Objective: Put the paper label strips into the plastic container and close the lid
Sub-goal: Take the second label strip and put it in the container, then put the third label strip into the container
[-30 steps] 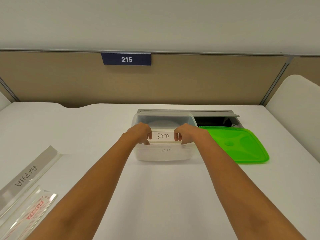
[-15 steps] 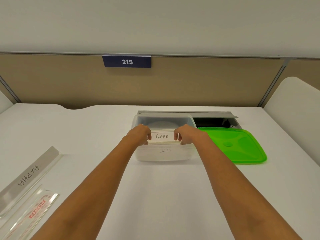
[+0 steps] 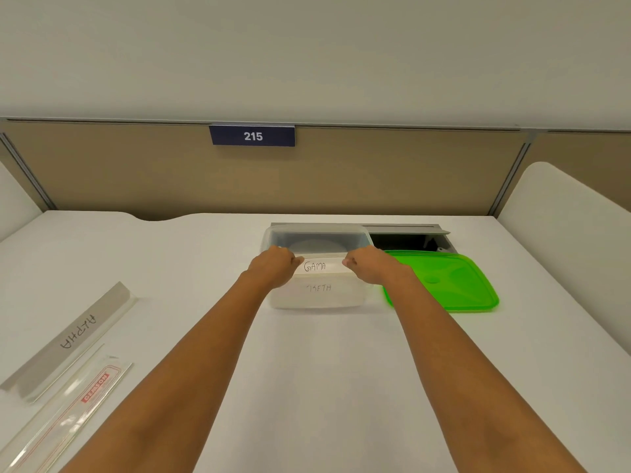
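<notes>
A translucent plastic container (image 3: 317, 298) stands open on the white desk. Over its near rim I hold a white paper strip marked GAMA (image 3: 322, 266) by both ends: my left hand (image 3: 273, 269) pinches the left end, my right hand (image 3: 370, 268) the right end. Another strip with faint writing shows through the container's front wall (image 3: 319, 288). The green lid (image 3: 444, 281) lies flat on the desk just right of the container. A grey strip marked ALPHA (image 3: 73, 334) lies at the far left of the desk.
A clear plastic sleeve with a red label (image 3: 65, 418) lies by the ALPHA strip at the left edge. Behind the container is an open cable hatch (image 3: 403, 238) in the desk. A tan partition with a "215" sign (image 3: 252, 135) closes the back.
Both hands stay on the GAMA strip at the container's near rim. The view has tilted slightly; the strip sits a touch lower against the rim.
</notes>
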The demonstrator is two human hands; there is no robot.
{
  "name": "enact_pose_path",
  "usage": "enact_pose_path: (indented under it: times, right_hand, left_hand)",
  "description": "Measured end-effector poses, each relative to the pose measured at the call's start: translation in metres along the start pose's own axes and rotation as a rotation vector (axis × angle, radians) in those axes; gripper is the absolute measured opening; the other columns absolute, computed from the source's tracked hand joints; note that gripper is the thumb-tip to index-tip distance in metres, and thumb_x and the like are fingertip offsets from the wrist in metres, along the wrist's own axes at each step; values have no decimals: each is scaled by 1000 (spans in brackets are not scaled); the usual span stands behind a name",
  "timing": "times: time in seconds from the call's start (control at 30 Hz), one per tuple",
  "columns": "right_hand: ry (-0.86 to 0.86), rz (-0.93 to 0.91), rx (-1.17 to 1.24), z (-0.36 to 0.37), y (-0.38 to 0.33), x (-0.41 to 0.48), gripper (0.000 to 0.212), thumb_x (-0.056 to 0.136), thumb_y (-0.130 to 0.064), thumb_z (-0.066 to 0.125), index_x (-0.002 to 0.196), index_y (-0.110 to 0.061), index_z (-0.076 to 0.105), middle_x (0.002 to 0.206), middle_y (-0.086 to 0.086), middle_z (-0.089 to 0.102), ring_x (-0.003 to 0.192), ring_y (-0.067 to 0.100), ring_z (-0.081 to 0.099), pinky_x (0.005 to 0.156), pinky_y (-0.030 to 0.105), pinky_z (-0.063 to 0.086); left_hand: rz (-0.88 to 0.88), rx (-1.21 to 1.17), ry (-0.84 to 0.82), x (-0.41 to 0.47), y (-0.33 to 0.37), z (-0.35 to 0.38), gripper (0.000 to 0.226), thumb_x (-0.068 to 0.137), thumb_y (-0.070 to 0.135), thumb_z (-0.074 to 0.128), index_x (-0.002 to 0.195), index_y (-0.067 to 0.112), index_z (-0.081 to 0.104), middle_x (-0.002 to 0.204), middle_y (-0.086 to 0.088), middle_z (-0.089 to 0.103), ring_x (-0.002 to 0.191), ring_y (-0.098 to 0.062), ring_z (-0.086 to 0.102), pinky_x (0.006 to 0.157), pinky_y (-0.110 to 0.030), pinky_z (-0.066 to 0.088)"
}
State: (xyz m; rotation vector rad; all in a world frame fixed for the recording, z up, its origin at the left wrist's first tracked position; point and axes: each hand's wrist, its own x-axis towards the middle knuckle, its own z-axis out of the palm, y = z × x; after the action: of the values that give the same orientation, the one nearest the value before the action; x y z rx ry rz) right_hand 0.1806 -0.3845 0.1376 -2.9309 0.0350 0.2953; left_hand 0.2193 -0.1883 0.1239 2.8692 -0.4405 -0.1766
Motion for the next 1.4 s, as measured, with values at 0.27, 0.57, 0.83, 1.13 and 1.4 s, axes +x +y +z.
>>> enact_pose_path:
  times: [0.27,0.57,0.83,1.13,1.4]
  right_hand:
    - [184,-48,-40,13,4,-53,47,102,-34,35,139,-7,44,147,10,44,135,28,41,109,38,34]
    - [319,33,57,42,36,-115,52,100,-33,41,147,-10,32,151,10,37,140,26,33,112,37,30]
    - [344,253,83,82,81,-171,55,100,-33,40,148,-8,27,150,10,35,138,27,33,109,37,34]
    - [311,419,228,114,107,-203,56,98,-33,46,145,-7,32,143,12,45,131,29,44,103,38,41]
    - [362,387,365,124,107,-202,40,101,-11,34,139,-7,44,129,16,60,115,31,59,98,37,48]
  left_hand:
    - [67,95,24,-42,10,17,57,101,47,17,135,15,50,141,-6,52,133,-23,44,114,-40,23]
    - [106,-54,65,-90,53,50,59,101,45,19,152,17,13,162,-3,7,150,-21,4,121,-41,3]
    - [124,-372,-18,-129,110,99,56,101,43,29,148,14,30,157,-6,27,146,-21,23,118,-35,17]
    - [87,-711,-87,-165,168,144,47,101,38,34,139,12,46,147,-5,46,137,-20,40,113,-30,28]
    - [63,-842,-140,-170,195,154,47,101,38,34,137,11,49,143,-8,50,133,-23,46,108,-30,34]
